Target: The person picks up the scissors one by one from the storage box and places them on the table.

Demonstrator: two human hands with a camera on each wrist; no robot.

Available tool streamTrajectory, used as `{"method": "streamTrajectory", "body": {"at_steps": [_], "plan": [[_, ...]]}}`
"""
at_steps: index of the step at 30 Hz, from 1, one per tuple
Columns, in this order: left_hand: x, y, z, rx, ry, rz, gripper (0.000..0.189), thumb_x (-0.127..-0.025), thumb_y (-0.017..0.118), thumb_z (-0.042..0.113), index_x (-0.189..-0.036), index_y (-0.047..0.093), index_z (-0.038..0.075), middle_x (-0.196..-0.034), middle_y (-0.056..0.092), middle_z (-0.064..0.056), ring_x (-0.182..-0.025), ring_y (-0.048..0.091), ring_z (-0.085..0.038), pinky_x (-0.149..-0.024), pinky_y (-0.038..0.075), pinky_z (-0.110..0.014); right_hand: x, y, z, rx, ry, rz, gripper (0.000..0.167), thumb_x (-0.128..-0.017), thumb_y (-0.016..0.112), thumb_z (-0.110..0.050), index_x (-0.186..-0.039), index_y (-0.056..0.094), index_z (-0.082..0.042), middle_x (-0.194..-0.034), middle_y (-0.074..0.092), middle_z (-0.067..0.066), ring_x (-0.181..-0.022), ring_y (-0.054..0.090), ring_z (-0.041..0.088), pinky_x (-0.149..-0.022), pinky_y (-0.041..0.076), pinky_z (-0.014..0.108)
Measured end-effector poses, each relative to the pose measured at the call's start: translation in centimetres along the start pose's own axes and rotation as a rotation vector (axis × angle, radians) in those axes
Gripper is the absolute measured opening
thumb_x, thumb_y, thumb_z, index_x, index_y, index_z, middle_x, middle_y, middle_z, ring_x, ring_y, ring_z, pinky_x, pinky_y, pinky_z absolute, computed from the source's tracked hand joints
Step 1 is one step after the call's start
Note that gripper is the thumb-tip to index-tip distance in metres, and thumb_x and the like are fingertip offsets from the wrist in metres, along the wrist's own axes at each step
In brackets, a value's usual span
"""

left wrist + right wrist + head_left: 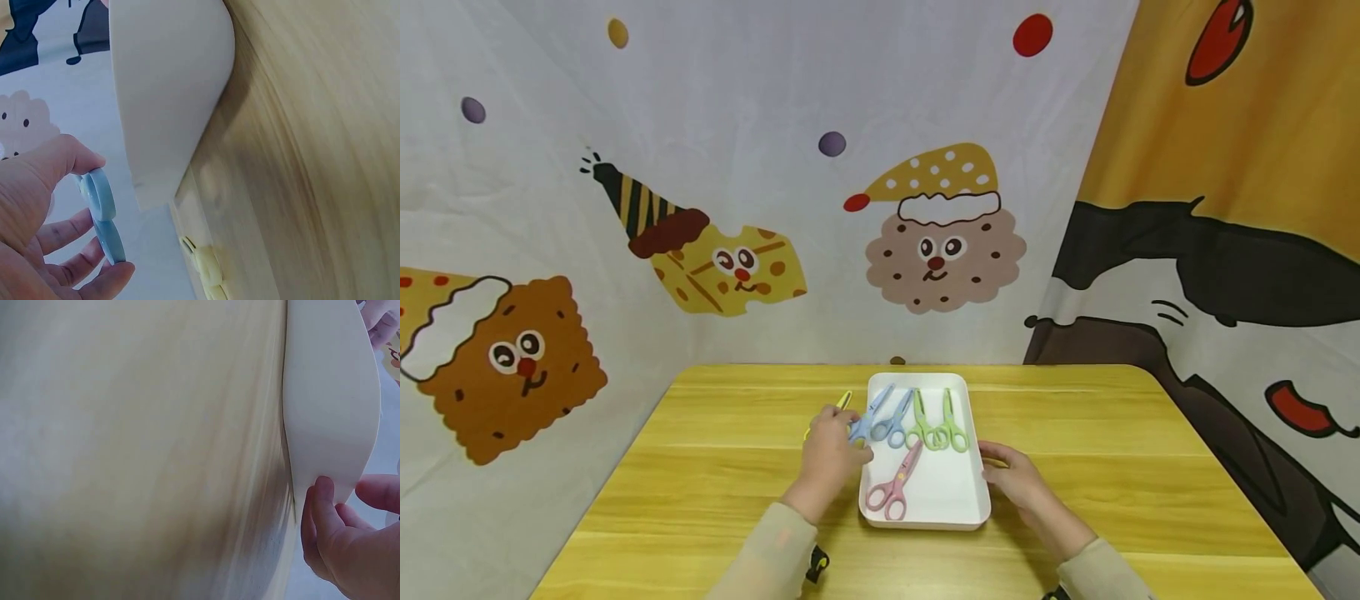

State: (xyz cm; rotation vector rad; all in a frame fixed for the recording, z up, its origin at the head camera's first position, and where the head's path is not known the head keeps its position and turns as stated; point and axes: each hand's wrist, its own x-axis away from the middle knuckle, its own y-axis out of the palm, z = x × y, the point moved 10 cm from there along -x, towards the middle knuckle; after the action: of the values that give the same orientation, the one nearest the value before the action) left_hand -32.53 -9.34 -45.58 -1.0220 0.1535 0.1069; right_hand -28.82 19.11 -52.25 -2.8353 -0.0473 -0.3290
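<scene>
A cartoon-print curtain (745, 125) hangs behind a wooden table (1150, 475), whose near edge is cut off. A white tray (951, 504) sits near the table's far edge. The right hand (1018, 479) pinches the tray's right edge. At its left edge, the left hand (831, 454) grasps blue scissors (867, 422) by the handles, partly hidden; whether they touch the tray is unclear. Other blue scissors (898, 422) and two green scissors (919, 414) lie toward the tray's far edge, pink scissors (900, 478) by its near left corner. Yellow scissors (846, 400), mostly hidden behind the left hand, lie left of the tray.
</scene>
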Motion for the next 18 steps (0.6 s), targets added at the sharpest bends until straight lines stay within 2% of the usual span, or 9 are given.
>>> {"method": "streamTrajectory", "body": {"at_steps": [5,9,18], "plan": [[-0.2,-0.4,-0.9,-0.002,-0.001,0.023,0.05,-0.055,0.083,0.023,-0.102,0.069,0.011,-0.099,0.057,-0.007,-0.083,0.052,-0.024,-0.062,0.047,-0.034,0.0,0.0,-0.1,0.0,-0.009,0.001,0.043,-0.088,0.051,0.003,-0.131,0.049,0.008,-0.132,0.049,0.029,-0.11,0.057,0.035,-0.09,0.049,0.045],[-0.4,-0.9,-1.6,-0.002,-0.016,0.033,0.05,-0.057,0.082,0.024,-0.103,0.069,0.01,-0.101,0.057,-0.009,-0.085,0.053,-0.025,-0.063,0.048,-0.034,-0.1,0.0,0.0,-0.015,-0.002,0.013,0.043,-0.087,0.051,0.005,-0.13,0.049,0.008,-0.131,0.05,0.03,-0.108,0.059,0.033,-0.088,0.051,0.042],[-0.9,-1.2,-3.3,-0.016,-0.04,0.011,0.055,-0.058,0.083,0.026,-0.108,0.068,0.008,-0.104,0.057,-0.01,-0.088,0.053,-0.026,-0.065,0.049,-0.035,-0.3,-0.1,0.4,-0.005,0.015,0.021,0.043,-0.087,0.05,0.005,-0.131,0.05,0.007,-0.131,0.05,0.029,-0.107,0.059,0.031,-0.085,0.052,0.039]]}}
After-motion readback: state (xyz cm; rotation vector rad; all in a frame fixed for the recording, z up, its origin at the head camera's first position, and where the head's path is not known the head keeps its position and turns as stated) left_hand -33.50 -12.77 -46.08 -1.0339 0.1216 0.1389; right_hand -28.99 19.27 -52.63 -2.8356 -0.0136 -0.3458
